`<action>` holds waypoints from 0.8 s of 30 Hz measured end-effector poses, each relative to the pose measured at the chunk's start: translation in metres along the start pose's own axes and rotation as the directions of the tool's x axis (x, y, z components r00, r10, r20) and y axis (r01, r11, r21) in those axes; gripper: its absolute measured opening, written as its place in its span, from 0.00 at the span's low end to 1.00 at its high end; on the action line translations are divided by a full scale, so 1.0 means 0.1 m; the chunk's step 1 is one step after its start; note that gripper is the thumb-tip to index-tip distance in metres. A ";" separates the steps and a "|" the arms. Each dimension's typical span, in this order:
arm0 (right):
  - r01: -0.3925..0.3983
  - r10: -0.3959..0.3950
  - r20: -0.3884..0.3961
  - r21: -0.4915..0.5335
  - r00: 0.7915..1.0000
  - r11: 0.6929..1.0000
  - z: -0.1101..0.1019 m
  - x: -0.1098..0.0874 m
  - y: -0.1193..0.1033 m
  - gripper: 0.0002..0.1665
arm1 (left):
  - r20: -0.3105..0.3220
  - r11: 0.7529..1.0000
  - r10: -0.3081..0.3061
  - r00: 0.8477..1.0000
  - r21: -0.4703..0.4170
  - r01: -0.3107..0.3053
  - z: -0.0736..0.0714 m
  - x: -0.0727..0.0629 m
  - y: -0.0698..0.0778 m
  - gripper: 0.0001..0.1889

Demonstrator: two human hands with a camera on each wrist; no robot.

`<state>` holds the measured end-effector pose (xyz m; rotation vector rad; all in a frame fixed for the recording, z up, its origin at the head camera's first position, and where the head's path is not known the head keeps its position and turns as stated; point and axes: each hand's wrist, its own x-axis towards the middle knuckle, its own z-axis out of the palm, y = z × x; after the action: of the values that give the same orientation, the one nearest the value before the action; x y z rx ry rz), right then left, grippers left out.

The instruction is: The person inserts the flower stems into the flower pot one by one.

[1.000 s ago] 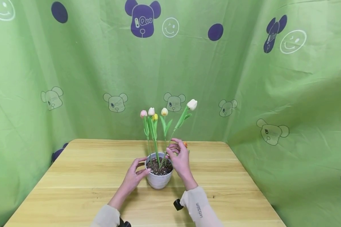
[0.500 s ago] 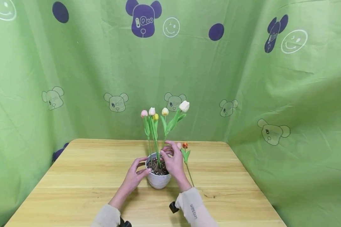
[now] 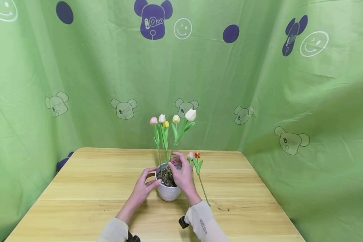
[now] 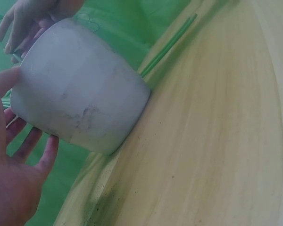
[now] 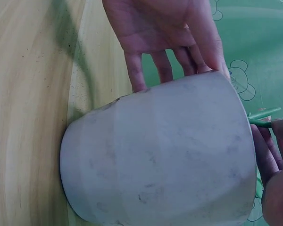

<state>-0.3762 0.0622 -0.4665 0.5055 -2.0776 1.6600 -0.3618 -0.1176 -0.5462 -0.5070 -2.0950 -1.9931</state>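
Note:
A whitish flowerpot [image 3: 168, 194] filled with dark soil stands upright on the table. My left hand [image 3: 142, 185] holds it at the left, thumb at the front of the rim and fingers spread along the side, as the left wrist view shows with the pot wall [image 4: 80, 84]. Over the right part of the rim, my right hand [image 3: 183, 173] pinches the green stem [image 5: 260, 123] of a large white tulip [image 3: 190, 115]. That tulip leans slightly right; the lower end of its stem is hard to make out among the others. Pink [image 3: 153, 121], yellow [image 3: 165, 124] and other pale tulips stand in the soil.
To the right of the pot, an orange tulip [image 3: 197, 155] and a pale pink tulip [image 3: 190, 155] lie on the wooden table [image 3: 109, 174]. A green printed curtain [image 3: 145, 74] surrounds the table at the back and sides.
My right hand has moved left and slightly down with the white tulip, which now stands more upright. The tulips lying at the right have come into view. My left hand stays on the pot.

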 end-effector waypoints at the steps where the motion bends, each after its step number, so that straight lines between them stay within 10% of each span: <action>1: 0.005 -0.005 0.005 0.001 1.000 1.000 0.00 0.00 0.00 0.27 | -0.001 1.000 -0.003 1.000 -0.002 0.003 0.00 0.00 0.00 0.29; 14: 0.174 -0.166 0.118 -0.063 0.979 0.983 -0.01 -0.02 0.17 0.23 | -0.002 1.000 0.013 1.000 -0.011 -0.013 0.01 0.00 0.00 0.29; 24: 0.094 -0.071 0.236 -0.090 0.969 0.991 -0.01 -0.02 0.15 0.21 | -0.008 1.000 -0.001 1.000 -0.015 0.001 0.02 -0.01 0.01 0.29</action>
<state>-0.3822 0.0662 -0.4796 0.7741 -2.2579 1.5011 -0.3604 -0.1155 -0.5462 -0.4999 -2.0783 -2.0095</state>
